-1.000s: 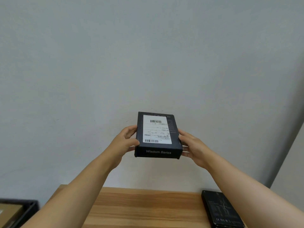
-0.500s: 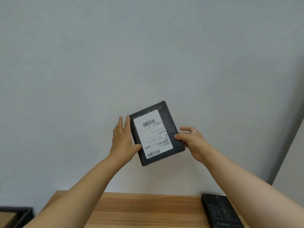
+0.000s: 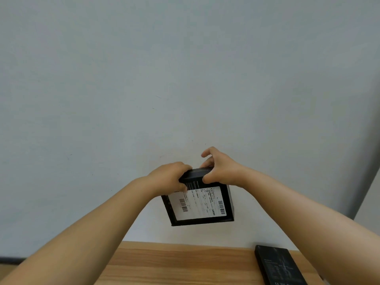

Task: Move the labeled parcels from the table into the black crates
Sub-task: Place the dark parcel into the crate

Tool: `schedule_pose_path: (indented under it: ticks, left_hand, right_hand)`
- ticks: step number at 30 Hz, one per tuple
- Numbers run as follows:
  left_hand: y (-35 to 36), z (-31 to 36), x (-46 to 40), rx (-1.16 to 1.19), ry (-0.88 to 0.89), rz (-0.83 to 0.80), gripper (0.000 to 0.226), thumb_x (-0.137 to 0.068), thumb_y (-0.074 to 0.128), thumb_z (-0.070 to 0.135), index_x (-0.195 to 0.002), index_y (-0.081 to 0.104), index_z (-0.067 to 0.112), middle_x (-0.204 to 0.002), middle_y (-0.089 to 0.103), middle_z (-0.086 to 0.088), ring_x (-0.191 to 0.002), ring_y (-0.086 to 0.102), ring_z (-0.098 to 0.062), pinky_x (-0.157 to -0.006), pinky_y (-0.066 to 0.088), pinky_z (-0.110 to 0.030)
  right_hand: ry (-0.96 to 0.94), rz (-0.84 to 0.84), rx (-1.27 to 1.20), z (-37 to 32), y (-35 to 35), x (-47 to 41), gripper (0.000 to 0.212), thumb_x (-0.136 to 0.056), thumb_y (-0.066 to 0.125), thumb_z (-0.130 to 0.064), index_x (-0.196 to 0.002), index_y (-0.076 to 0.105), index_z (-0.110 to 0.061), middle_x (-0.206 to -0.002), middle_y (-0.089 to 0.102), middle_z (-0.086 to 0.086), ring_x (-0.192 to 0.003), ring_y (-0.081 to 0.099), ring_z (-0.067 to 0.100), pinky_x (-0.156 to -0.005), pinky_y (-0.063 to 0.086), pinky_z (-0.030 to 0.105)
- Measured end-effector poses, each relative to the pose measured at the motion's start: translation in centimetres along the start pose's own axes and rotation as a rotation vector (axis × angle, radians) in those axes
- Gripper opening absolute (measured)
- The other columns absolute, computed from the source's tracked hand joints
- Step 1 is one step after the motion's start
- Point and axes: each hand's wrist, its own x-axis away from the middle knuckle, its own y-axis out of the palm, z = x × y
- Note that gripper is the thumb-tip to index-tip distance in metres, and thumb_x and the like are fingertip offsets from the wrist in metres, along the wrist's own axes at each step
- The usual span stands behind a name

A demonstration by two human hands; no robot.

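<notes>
I hold a flat black parcel (image 3: 202,204) with a white barcode label up in the air in front of the grey wall. It hangs down from its top edge, label facing me, turned sideways. My left hand (image 3: 171,177) grips the top left corner, fingers curled over the edge. My right hand (image 3: 221,168) pinches the top edge with thumb in front and fingers behind. A second black parcel (image 3: 278,265) lies on the wooden table (image 3: 178,262) at the lower right. Only a dark rim of a black crate (image 3: 9,260) shows at the far left.
The grey wall stands right behind the table's far edge. A wall corner runs down the right side of the view.
The parcel has rotated further counter-clockwise, so the label now lies sideways and it hangs downward. Both hands have shifted to its top edge, and it sits lower in view.
</notes>
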Motion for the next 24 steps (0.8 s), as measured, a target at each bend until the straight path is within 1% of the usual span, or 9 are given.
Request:
schedule_pose_path:
  ticks: [3,6,8,10,12,14,18,21,24]
  left_hand:
    - [0.4,-0.9,0.6,0.099,-0.044,0.024,0.03,-0.084,0.063,0.027,-0.112,0.055,0.024,-0.102,0.058,0.005,-0.09,0.057,-0.014,-0.072,0.049,-0.03]
    - [0.7,-2.2,1.8,0.259,-0.12,0.063,0.028,-0.086,0.062,0.025,-0.113,0.056,0.023,-0.102,0.061,0.004,-0.091,0.06,-0.013,-0.075,0.052,-0.031]
    - [0.8,-3.3,2.6,0.419,-0.179,0.106,0.027,-0.088,0.061,0.022,-0.114,0.056,0.023,-0.103,0.064,0.004,-0.093,0.062,-0.014,-0.076,0.052,-0.031]
    - [0.8,-4.2,3.5,0.646,-0.252,0.151,0.028,-0.09,0.06,0.017,-0.117,0.054,0.024,-0.102,0.063,0.005,-0.093,0.061,-0.013,-0.073,0.052,-0.029]
    - [0.8,-5.1,4.1,0.869,-0.326,0.189,0.032,-0.091,0.059,0.014,-0.122,0.053,0.021,-0.108,0.062,0.003,-0.097,0.059,-0.013,-0.075,0.048,-0.027]
    - [1.1,-6.0,4.5,1.02,-0.387,0.212,0.034,-0.093,0.058,0.014,-0.126,0.052,0.017,-0.115,0.062,0.0,-0.1,0.058,-0.013,-0.082,0.045,-0.027]
    - [1.4,-7.6,5.2,1.139,-0.431,0.233,0.028,-0.094,0.057,0.015,-0.122,0.055,0.016,-0.118,0.063,-0.001,-0.106,0.06,-0.018,-0.102,0.042,-0.037]
    - [1.3,-8.4,5.9,1.141,-0.428,0.241,0.027,-0.094,0.056,0.015,-0.121,0.055,0.016,-0.116,0.063,0.001,-0.101,0.061,-0.014,-0.094,0.044,-0.033]
    - [1.5,-9.2,6.6,1.134,-0.435,0.238,0.027,-0.094,0.056,0.015,-0.121,0.055,0.017,-0.115,0.064,0.001,-0.1,0.061,-0.012,-0.088,0.044,-0.029]
  right_hand:
    - [-0.04,0.088,0.051,0.2,0.7,-0.3,0.088,-0.061,0.07,-0.027,-0.138,0.027,-0.038,-0.112,0.056,-0.015,-0.114,0.052,0.015,-0.101,0.044,0.042]
    - [-0.015,0.198,-0.01,0.8,1.1,-0.2,0.106,-0.061,0.077,-0.036,-0.146,0.013,-0.039,-0.137,0.042,-0.009,-0.129,0.038,0.018,-0.108,0.036,0.048]
    - [0.026,0.243,-0.111,1.5,1.3,-0.1,0.108,-0.067,0.081,-0.034,-0.148,0.009,-0.035,-0.146,0.034,-0.003,-0.134,0.033,0.02,-0.109,0.033,0.048]
    - [0.077,0.254,-0.3,1.9,1.8,0.2,0.107,-0.073,0.08,-0.027,-0.151,0.006,-0.03,-0.149,0.03,0.002,-0.132,0.036,0.021,-0.108,0.035,0.041]
    - [0.136,0.239,-0.458,2.2,2.4,0.4,0.103,-0.077,0.078,-0.021,-0.151,0.005,-0.025,-0.148,0.033,0.006,-0.125,0.043,0.022,-0.104,0.036,0.039]
    - [0.184,0.214,-0.507,2.5,3.2,0.6,0.097,-0.079,0.076,-0.022,-0.151,0.01,-0.024,-0.146,0.038,0.007,-0.125,0.046,0.024,-0.106,0.037,0.042]
    - [0.197,0.16,-0.567,2.1,5.6,0.7,0.078,-0.081,0.073,-0.014,-0.145,0.028,-0.014,-0.129,0.056,0.005,-0.113,0.056,0.021,-0.099,0.043,0.038]
    - [0.181,0.156,-0.585,1.4,7.2,0.6,0.058,-0.082,0.07,-0.008,-0.134,0.044,-0.013,-0.112,0.066,0.002,-0.102,0.062,0.015,-0.088,0.046,0.031]
    - [0.169,0.189,-0.632,0.8,8.6,0.6,0.041,-0.082,0.069,-0.003,-0.119,0.056,-0.014,-0.105,0.069,0.002,-0.092,0.063,0.008,-0.075,0.045,0.02]
